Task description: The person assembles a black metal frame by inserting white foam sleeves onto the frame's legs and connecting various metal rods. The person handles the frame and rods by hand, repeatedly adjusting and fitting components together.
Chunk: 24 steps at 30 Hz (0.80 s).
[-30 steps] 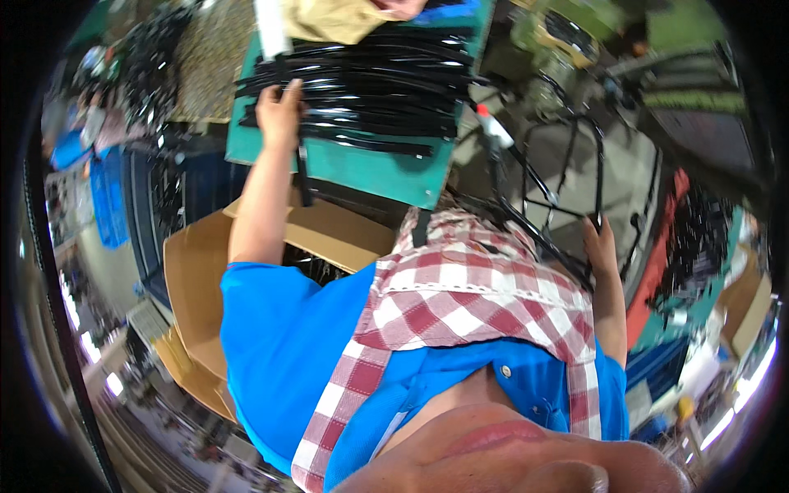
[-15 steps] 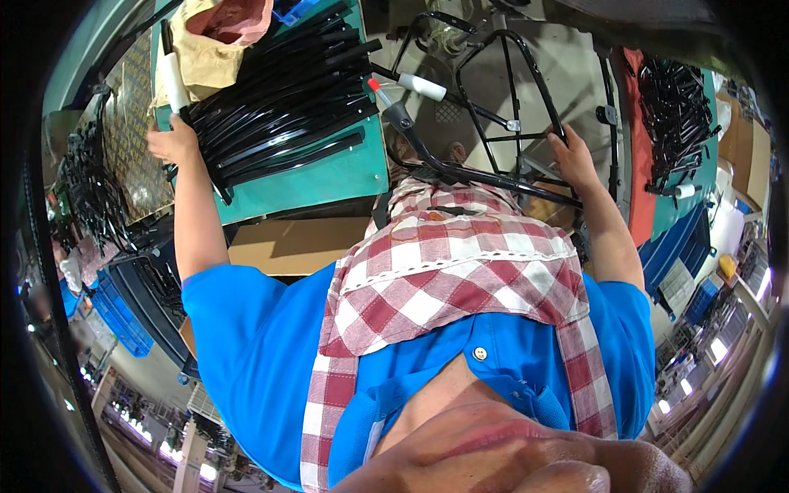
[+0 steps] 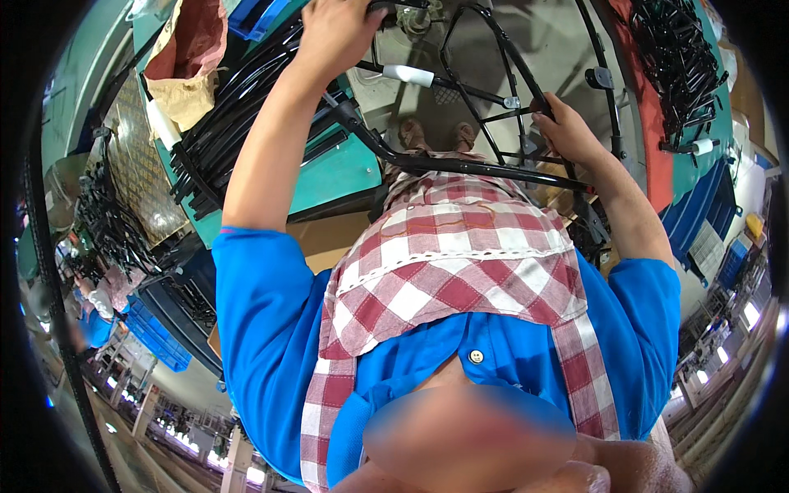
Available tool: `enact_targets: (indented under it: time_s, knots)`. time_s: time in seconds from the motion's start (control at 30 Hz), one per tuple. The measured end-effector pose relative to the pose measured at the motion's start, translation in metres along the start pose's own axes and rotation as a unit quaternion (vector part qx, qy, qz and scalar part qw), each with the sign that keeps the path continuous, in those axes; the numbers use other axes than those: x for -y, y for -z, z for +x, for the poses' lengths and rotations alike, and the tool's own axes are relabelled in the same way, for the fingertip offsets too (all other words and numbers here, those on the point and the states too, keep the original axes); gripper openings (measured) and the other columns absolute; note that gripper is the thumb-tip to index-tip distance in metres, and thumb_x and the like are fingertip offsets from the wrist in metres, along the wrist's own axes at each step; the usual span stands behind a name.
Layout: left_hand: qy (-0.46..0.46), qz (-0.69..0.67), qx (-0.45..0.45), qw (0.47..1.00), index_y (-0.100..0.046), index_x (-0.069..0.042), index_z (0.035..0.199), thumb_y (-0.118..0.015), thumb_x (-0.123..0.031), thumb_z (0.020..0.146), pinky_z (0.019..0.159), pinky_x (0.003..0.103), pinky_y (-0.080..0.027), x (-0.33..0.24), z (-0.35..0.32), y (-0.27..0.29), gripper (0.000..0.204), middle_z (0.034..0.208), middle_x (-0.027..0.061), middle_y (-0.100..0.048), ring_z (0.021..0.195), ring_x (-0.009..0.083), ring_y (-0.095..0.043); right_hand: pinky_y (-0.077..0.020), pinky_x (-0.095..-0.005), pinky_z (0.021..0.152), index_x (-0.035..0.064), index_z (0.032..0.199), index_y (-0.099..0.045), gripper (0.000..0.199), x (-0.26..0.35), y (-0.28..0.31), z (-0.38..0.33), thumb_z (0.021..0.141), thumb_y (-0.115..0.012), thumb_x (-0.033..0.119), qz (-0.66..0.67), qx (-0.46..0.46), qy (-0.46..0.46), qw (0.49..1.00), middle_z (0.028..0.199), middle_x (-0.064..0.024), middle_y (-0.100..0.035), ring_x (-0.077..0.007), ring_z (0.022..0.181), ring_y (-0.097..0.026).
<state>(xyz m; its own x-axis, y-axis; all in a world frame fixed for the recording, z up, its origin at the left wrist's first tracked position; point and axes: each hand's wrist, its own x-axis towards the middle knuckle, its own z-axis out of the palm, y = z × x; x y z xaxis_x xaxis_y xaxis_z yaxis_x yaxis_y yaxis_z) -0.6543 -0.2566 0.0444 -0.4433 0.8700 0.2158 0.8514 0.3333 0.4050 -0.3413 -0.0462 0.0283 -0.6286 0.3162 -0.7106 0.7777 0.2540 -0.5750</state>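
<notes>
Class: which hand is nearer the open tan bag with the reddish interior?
Left: the left hand is right of the bag; the right hand is farther right, on the black tubular metal frame.

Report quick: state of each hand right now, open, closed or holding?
Left hand: can't tell; it's at the picture's top edge, grip unclear.
Right hand: closed, holding the black tubular frame.

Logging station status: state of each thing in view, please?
Left hand, cut off at top, grip unclear
Right hand, closed
Black frame, held in right hand
White sleeve between hands, around a tube
Black tubes, piled on green table
Paper bag, open
Checked apron, worn
</notes>
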Motion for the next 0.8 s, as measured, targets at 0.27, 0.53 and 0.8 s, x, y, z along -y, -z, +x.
enact_targets:
  time_s: [0.27, 0.53, 0.8]
  knots:
    - [0.118, -0.083, 0.210, 0.967, -0.069, -0.006, 0.114, -0.058, -0.033, 0.095, 0.080, 0.042, -0.049, 0.054, 0.051, -0.072, 0.034, 0.098, 0.0192, -0.069, 0.090, 0.0330, -0.064, -0.0451, -0.0321, 0.065, -0.0007, 0.118, -0.054, 0.031, -0.002, -0.008, -0.004, 0.095, -0.058, 0.020, 0.044, -0.024, 0.017, 0.999, 0.077, -0.0062, -0.059, -0.0154, 0.070, -0.054]
    - [0.206, 0.034, 0.350, 0.913, -0.066, -0.017, 0.124, -0.051, -0.051, 0.097, 0.079, 0.038, -0.051, 0.093, 0.049, -0.056, 0.046, 0.109, 0.0148, -0.070, 0.095, 0.0306, -0.068, -0.0452, -0.0322, 0.071, -0.0021, 0.127, -0.051, 0.038, 0.023, -0.026, 0.015, 0.096, -0.057, 0.019, -0.040, -0.025, 0.074, 0.996, 0.084, -0.0094, -0.059, -0.0176, 0.078, -0.057]
    - [-0.104, 0.192, 0.376, 0.901, -0.060, -0.024, 0.130, -0.040, -0.037, 0.103, 0.076, 0.040, -0.052, 0.141, 0.027, -0.054, 0.036, 0.118, 0.0132, -0.066, 0.101, 0.0296, -0.066, -0.0447, -0.0365, 0.089, -0.0040, 0.128, -0.049, 0.043, 0.030, -0.033, 0.014, 0.095, -0.060, 0.022, -0.048, -0.020, 0.083, 0.995, 0.104, -0.0210, -0.064, -0.0267, 0.098, -0.060]
